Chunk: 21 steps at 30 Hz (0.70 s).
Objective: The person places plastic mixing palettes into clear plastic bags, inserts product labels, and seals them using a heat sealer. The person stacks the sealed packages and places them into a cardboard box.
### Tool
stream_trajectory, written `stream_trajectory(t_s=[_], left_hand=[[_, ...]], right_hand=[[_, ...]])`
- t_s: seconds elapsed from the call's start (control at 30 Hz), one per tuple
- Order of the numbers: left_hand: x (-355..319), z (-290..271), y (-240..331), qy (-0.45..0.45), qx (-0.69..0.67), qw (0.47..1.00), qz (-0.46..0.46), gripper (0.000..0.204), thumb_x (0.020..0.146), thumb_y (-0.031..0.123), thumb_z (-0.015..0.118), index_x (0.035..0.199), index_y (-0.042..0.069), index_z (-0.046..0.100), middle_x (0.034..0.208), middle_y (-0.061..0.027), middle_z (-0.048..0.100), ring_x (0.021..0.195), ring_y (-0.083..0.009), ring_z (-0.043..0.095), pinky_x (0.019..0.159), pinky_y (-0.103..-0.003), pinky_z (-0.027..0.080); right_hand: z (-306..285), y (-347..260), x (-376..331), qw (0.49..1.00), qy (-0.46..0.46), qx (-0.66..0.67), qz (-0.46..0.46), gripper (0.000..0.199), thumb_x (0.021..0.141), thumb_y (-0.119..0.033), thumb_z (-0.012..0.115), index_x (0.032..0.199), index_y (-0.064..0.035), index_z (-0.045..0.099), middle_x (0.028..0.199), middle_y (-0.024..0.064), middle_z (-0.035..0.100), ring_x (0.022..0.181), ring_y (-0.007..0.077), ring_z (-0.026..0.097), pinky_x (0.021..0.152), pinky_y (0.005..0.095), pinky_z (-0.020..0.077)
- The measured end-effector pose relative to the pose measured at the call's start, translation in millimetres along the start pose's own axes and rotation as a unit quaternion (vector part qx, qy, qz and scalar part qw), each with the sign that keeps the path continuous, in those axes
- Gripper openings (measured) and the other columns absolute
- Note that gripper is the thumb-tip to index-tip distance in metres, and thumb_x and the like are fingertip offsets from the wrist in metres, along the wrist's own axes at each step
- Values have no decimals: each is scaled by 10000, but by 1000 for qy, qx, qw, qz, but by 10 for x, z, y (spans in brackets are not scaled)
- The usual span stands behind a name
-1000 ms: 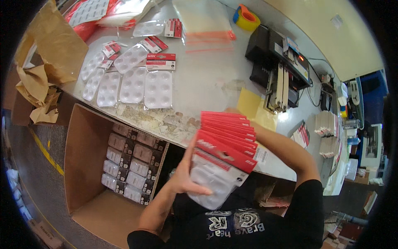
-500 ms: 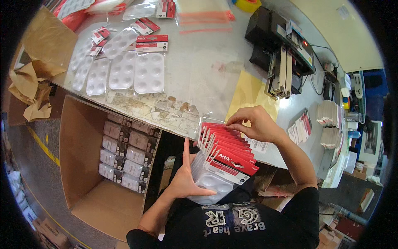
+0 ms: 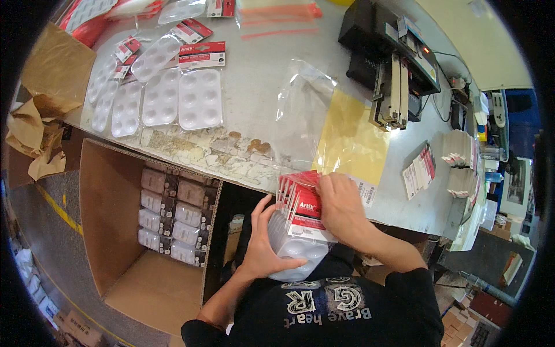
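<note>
Close to my chest, at the table's front edge, I hold a stack of white plastic paint palettes (image 3: 302, 253) with red and white header cards. My left hand (image 3: 261, 246) is wrapped around its left side, thumb across the front palette. My right hand (image 3: 342, 208) is closed against the right side of the cards, its fingertips partly hidden. Just beyond the stack, a clear plastic bag (image 3: 296, 118) lies on the table, overlapping a yellow sheet (image 3: 350, 136). Whether the bag's near end touches the stack I cannot tell.
More packaged palettes (image 3: 199, 98) lie on the table (image 3: 248, 75) at the left. A black machine (image 3: 399, 63) stands at the back right, near stacks of cards (image 3: 459, 159). An open cardboard box (image 3: 110, 231) with packaged goods sits below left.
My right hand has come down from the top of the cards to their right side. The fanned cards are closer together. The clear bag now lies stretched out beyond the stack.
</note>
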State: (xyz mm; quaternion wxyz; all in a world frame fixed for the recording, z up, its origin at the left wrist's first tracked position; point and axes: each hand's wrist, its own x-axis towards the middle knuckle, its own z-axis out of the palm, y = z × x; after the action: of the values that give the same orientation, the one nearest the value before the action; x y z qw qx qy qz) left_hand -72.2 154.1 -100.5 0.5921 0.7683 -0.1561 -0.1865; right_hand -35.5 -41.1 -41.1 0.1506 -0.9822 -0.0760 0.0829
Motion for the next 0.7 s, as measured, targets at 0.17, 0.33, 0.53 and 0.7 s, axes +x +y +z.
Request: stream_trajectory(t_s=[0.17, 0.33, 0.53, 0.7], left_hand=[[-85, 103, -47, 25, -103, 993, -46, 1183, 506, 279, 901, 1390, -40, 182, 1398, -246, 284, 1282, -354, 353, 1071, -430, 294], [-153, 94, -103, 11, -32, 999, 15, 1166, 550, 319, 888, 1417, 8, 174, 1377, -260, 331, 1244, -379, 404, 1042, -444, 333], [-126, 62, -75, 1, -22, 1000, -17, 1081, 615, 352, 855, 1423, 36, 211, 1357, -267, 367, 1226, -397, 424, 1004, -455, 375], [-89, 37, -42, -23, 15, 999, -22, 1097, 633, 352, 846, 1430, 24, 167, 1360, -271, 368, 1214, -388, 446, 983, -448, 400]], right_hand=[[510, 45, 14, 1000, 6, -23, 10, 150, 814, -87, 498, 944, -13, 495, 873, 145, 526, 845, 308, 518, 722, 415, 403], [490, 34, 40, 979, 159, 93, -85, 129, 791, 3, 603, 887, -20, 521, 775, 133, 526, 704, 301, 524, 619, 391, 419], [438, 111, 133, 920, 294, 187, -178, 194, 721, -26, 690, 881, -15, 581, 733, 102, 547, 618, 266, 538, 526, 356, 434], [466, 4, 306, 939, 228, 224, -128, 189, 702, -16, 700, 866, -30, 608, 706, 83, 550, 573, 235, 532, 483, 343, 425]])
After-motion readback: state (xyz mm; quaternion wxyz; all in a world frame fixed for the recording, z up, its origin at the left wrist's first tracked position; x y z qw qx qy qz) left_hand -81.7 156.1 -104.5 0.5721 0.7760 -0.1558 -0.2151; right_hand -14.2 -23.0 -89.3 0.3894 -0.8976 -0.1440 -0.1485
